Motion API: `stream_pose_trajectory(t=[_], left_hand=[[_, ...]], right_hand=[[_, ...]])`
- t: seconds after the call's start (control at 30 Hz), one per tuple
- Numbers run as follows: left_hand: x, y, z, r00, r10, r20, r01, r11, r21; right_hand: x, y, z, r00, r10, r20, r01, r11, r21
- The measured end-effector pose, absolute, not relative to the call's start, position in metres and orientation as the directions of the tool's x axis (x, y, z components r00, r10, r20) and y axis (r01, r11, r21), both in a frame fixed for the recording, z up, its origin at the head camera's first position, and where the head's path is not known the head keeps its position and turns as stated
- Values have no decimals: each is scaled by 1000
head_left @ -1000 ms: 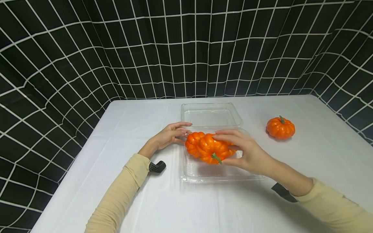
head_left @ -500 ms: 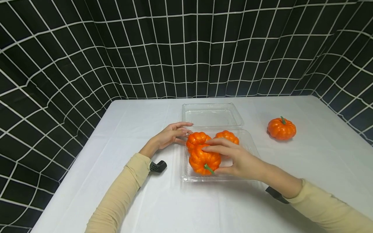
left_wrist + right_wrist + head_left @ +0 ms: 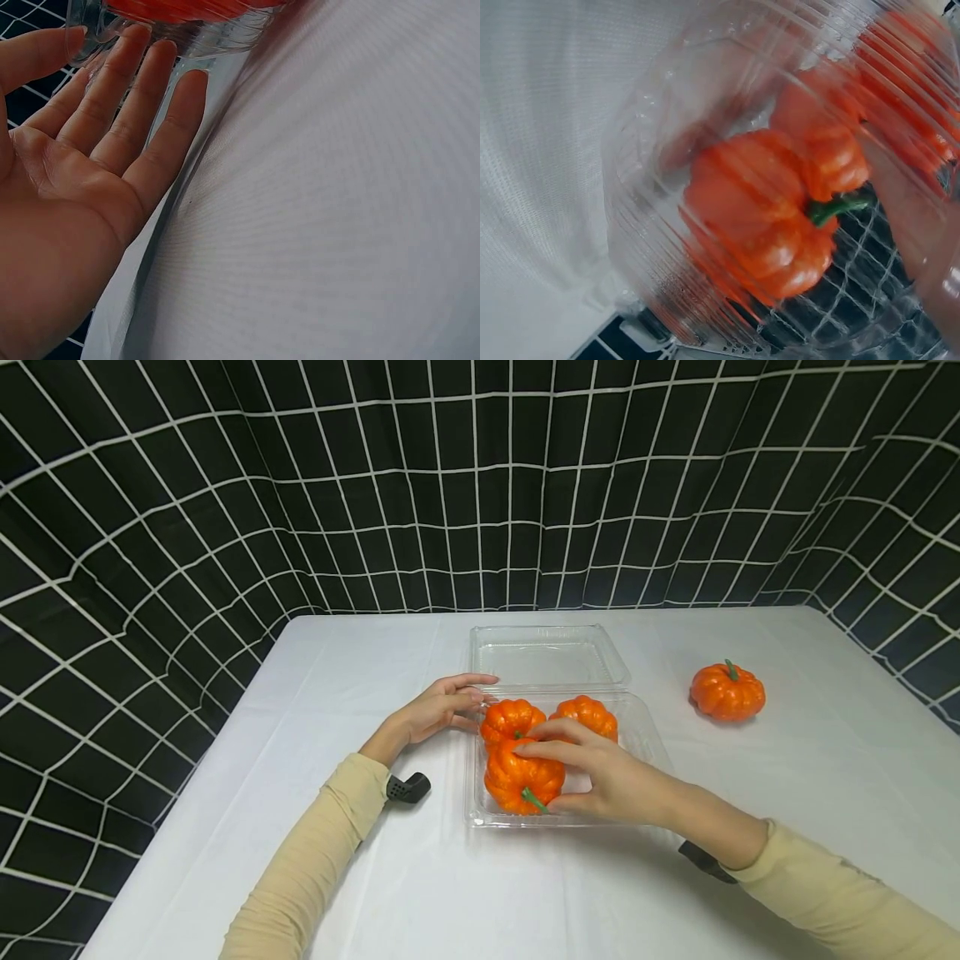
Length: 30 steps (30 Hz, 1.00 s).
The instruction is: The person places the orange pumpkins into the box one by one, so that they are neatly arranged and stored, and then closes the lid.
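Note:
A clear plastic clamshell container [image 3: 637, 760] lies unfolded, its lid [image 3: 551, 656] behind. My right hand [image 3: 615, 772] grips an orange pumpkin [image 3: 521, 775] at the tray's front left, thumb beside its green stem, fingers over its top. In the right wrist view that pumpkin [image 3: 757, 217] shows through the ribbed plastic wall. Behind it sit two more pumpkins, one at the back left [image 3: 512, 718] and one to its right [image 3: 588, 714]. My left hand [image 3: 438, 710] touches the container's left edge near the hinge; in the left wrist view its fingers [image 3: 154, 109] stretch out fairly straight.
Another orange pumpkin [image 3: 727, 692] stands on the white-covered table [image 3: 817, 752], right of the container. A black curtain with a white grid [image 3: 495, 485] surrounds the table's back and sides. A black wrist device [image 3: 408, 788] shows beside the left cuff.
My right hand has brought the gripped pumpkin leftward and toward me, down into the tray's front left. The back right pumpkin has come into clearer view. My left hand keeps its place.

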<state>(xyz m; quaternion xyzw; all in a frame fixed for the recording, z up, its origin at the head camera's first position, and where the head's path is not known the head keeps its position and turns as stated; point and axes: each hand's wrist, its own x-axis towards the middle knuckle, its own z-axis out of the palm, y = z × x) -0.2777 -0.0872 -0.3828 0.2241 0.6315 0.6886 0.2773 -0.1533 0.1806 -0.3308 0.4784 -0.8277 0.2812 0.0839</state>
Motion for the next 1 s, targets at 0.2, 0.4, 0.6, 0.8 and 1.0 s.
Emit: stream_pose_trajectory(t=[0.2, 0.4, 0.6, 0.8, 1.0], left_hand=[[-278, -87, -383, -750, 660, -47, -106, -49, 993], [-278, -87, -383, -750, 660, -51, -112, -51, 992], [-278, -87, -383, -746, 664, -49, -112, -52, 992], [-277, -87, -382, -745, 665, -48, -104, -45, 994], [-278, -87, -383, -748, 662, -54, -108, -40, 993]], right_hand=[[-154, 180, -333, -516, -757, 402, -847, 379, -374], [-154, 179, -335, -511, -767, 388, -847, 373, -378], [-154, 178, -337, -516, -768, 379, -843, 378, -381], [-154, 177, -339, -540, -766, 350, -823, 391, -412], [-157, 176, -341, -531, -769, 356, -828, 381, -412]])
